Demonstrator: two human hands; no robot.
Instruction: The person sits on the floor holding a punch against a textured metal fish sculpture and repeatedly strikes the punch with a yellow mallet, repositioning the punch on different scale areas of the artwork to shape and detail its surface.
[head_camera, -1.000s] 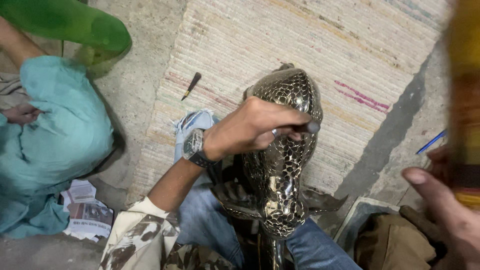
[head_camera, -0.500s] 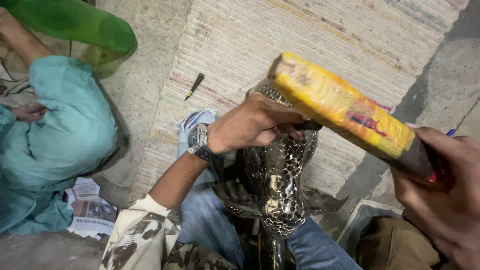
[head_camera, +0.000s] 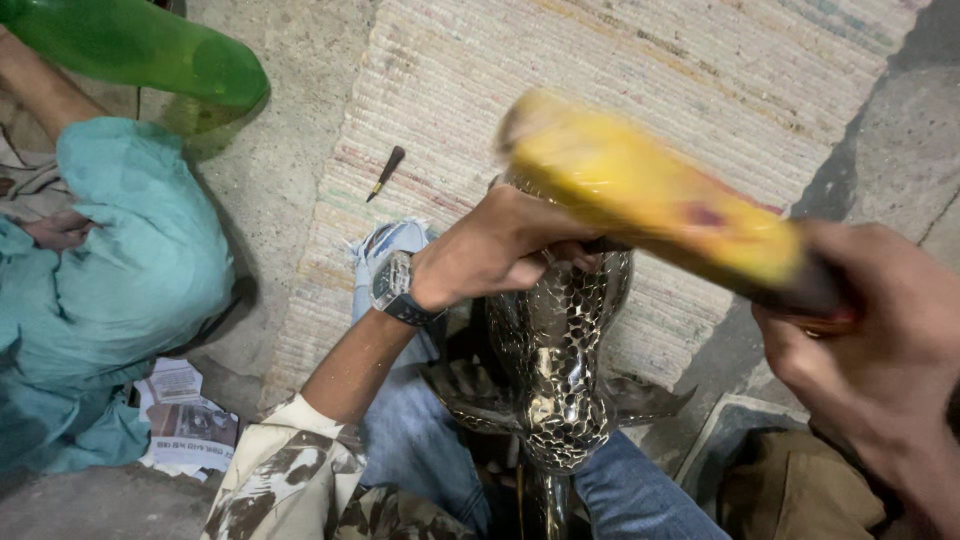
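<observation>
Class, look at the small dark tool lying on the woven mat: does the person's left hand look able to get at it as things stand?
Probably yes. The small dark tool lies alone on the woven mat, with nothing between it and the left hand. That hand, though, is closed on a thin tool against the patterned metal piece, so it would have to let go first.

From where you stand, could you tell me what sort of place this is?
Probably a floor-level metal craft workshop: a hammered metal piece held between the knees, a yellow mallet in the right hand, a woven mat on concrete.
</observation>
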